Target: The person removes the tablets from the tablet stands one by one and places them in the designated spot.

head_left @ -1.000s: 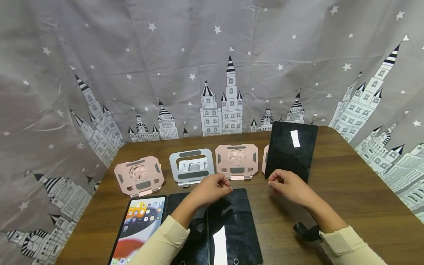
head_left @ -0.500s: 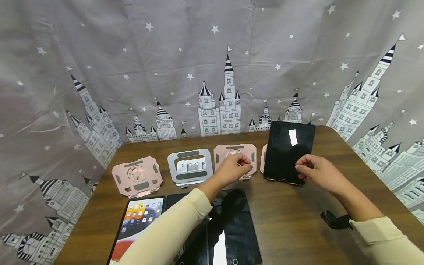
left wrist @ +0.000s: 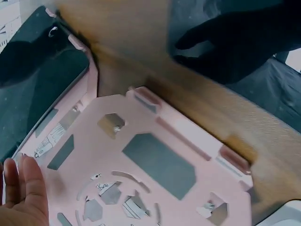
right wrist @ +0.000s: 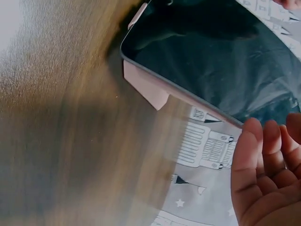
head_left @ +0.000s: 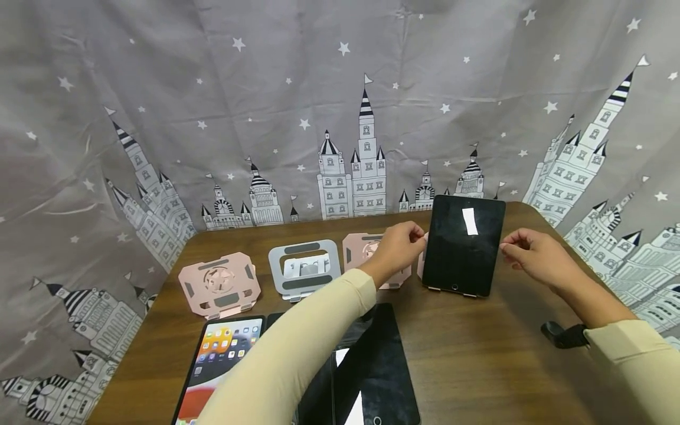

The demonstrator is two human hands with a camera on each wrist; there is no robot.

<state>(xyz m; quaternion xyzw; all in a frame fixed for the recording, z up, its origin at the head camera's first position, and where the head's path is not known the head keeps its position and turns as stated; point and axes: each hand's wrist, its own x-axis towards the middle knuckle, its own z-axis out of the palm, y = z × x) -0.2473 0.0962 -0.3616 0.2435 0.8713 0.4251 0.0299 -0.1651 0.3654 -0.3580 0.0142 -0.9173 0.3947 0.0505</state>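
Observation:
A black tablet leans upright on a pink tablet stand at the back right. My left hand is at the stand's left edge; in the left wrist view its fingers are fairly straight beside that edge. On the other side my right hand has loosely bent fingers at the tablet's right edge. In the right wrist view a fingertip meets or nearly meets that edge; contact is unclear. Another pink stand stands under my left wrist, partly hidden in the head view.
A grey stand and a third pink stand stand further left. In front lie a lit tablet and dark tablets, partly covered by my left sleeve. A grey castle-print curtain hangs behind the wooden table.
Both hands have moved up and right, from low in front to either side of the upright tablet. My right hand has left the tablet's lower front. The tablet stays on its stand.

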